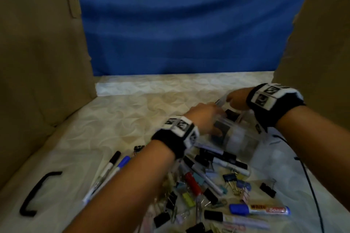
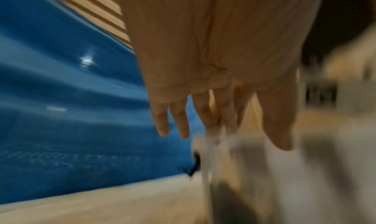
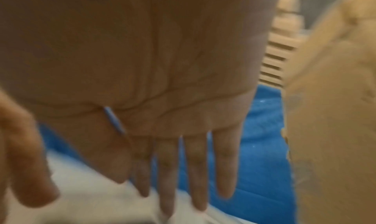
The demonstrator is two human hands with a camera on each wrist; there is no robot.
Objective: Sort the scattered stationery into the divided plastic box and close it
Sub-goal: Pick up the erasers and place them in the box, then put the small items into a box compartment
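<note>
The clear divided plastic box (image 1: 240, 140) is tipped up off the bed in the head view, blurred by motion. My left hand (image 1: 204, 117) reaches over its left end with fingers (image 2: 211, 119) straight, their tips touching a clear plastic edge (image 2: 207, 155). My right hand (image 1: 236, 100) is at the far side and pinches the raised clear lid (image 1: 222, 101); its fingers (image 3: 168, 171) show hazily through the plastic with the thumb in front. Scattered markers (image 1: 259, 210), pens (image 1: 111, 168) and binder clips (image 1: 234, 179) lie in front of the box.
A pale patterned bedsheet (image 1: 132, 111) carries everything. Cardboard walls (image 1: 37, 53) stand left and right, with a blue cloth (image 1: 180, 24) behind. A black bent handle (image 1: 36, 195) lies at the near left. A black cable (image 1: 312, 185) runs down the right side.
</note>
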